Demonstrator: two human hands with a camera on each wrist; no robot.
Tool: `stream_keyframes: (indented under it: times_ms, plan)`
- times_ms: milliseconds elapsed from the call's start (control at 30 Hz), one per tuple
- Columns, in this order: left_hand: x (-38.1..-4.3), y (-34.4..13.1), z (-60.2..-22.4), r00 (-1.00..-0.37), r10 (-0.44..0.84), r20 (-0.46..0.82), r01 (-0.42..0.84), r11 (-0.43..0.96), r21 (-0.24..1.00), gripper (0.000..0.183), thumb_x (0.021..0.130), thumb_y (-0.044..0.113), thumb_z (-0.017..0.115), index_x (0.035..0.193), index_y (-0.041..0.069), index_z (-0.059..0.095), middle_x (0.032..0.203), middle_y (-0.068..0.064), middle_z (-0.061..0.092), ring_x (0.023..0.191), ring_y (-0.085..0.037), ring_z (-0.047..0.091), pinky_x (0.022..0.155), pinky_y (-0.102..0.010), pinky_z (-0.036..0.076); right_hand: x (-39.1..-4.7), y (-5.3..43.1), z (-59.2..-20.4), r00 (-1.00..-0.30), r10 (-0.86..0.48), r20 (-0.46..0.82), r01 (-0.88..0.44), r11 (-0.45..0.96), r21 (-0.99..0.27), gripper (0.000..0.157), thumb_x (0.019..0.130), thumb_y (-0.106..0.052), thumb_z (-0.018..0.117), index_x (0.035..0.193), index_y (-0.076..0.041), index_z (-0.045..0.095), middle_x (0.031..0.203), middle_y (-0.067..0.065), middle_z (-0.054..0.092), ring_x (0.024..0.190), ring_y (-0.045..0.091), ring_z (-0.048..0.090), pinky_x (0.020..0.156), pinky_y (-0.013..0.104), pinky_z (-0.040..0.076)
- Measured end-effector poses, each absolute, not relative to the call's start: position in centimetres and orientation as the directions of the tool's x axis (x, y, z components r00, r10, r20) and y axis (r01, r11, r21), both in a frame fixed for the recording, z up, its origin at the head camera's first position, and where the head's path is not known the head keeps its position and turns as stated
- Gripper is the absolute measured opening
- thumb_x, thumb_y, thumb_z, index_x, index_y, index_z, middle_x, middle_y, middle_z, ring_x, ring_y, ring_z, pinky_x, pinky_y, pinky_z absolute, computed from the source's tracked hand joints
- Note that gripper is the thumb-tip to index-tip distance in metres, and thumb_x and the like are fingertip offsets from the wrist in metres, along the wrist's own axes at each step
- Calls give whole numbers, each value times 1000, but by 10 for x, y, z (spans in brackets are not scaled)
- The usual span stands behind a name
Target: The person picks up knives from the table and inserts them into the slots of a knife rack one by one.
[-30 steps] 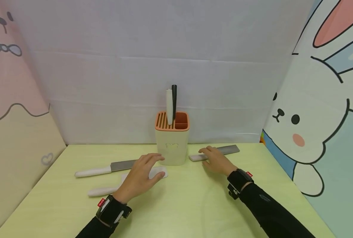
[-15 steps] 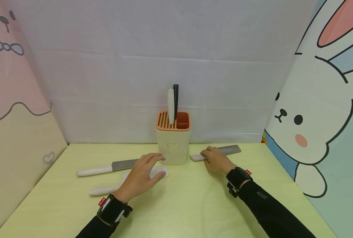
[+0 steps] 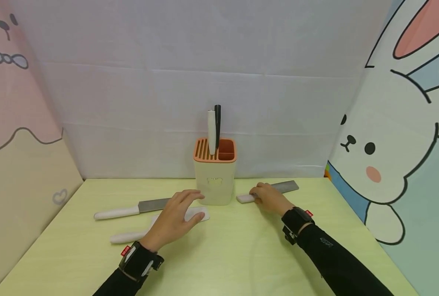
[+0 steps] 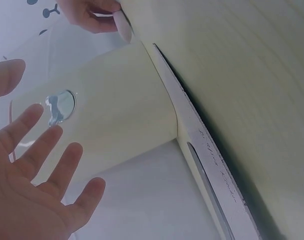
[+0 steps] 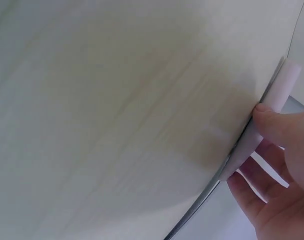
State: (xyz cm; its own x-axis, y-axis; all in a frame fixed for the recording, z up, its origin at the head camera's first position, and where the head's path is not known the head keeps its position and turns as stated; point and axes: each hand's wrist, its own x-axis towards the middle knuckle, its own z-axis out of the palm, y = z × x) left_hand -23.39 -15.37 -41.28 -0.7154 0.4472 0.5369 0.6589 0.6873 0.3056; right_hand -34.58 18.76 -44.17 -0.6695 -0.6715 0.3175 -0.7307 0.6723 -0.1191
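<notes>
No legible txt | white blade [image 4: 188,117]: script [image 4: 217,165], illeg. | 2 red wrist tags [image 3: 125,250]: too small | R sleeve [image 3: 339,261]: print [image 3: 326,242], illeg.

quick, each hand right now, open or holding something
Left hand: open, fingers spread, holding nothing.
Right hand: holding the knife right of the knife holder by its handle.

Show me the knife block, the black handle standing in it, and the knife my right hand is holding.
Knife block [image 3: 215,172]: head view, front wall.
Black handle [image 3: 217,126]: head view, middle of its length.
Held knife [image 3: 286,186]: head view, blade.
</notes>
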Motion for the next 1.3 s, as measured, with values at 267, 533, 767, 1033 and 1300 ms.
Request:
stream_keyframes:
  times_ms: [267, 533, 767, 1033, 1300]
  plan:
    - [-235, -156, -414, -710, 446, 545, 663, 685, 303, 45, 94, 43, 60, 131, 20, 52, 139, 0, 45, 124, -21, 40, 97, -51, 37, -340, 191, -438, -609, -722, 329, -781, 617, -95, 25, 81, -1, 74, 105, -3, 66, 91, 11, 60, 81, 22, 57, 71, 35, 51]
    - [-236, -156, -414, -708, 446, 548, 665, 683, 303, 44, 93, 42, 61, 130, 18, 53, 138, 0, 45, 124, -21, 40, 97, -52, 36, -329, 194, -433, -604, -731, 316, -789, 605, -108, 26, 83, -2, 72, 108, -5, 65, 94, 8, 59, 82, 18, 57, 71, 32, 52]
    - [-236, -156, -414, -708, 445, 549, 664, 684, 303, 45, 93, 41, 62, 130, 18, 53, 138, 1, 45, 124, -21, 41, 98, -51, 37, -324, 194, -426, -620, -729, 289, -779, 618, -111, 26, 87, -5, 70, 111, -8, 64, 95, 3, 57, 82, 14, 56, 72, 31, 52]
    - [-235, -157, -413, -713, 445, 542, 662, 683, 310, 45, 93, 42, 61, 130, 19, 52, 138, 1, 44, 123, -21, 40, 98, -50, 37, -307, 188, -403, -598, -712, 367, -790, 601, -121, 29, 87, -6, 69, 115, -8, 62, 98, 4, 57, 84, 14, 55, 73, 32, 51]
    - [-235, -158, -412, -705, 443, 554, 665, 684, 300, 45, 94, 44, 60, 130, 19, 53, 137, 0, 45, 123, -21, 41, 97, -50, 38, -296, 179, -389, -581, -708, 402, -804, 577, -144, 30, 88, -9, 68, 117, -9, 60, 104, 4, 57, 89, 15, 55, 76, 35, 51]
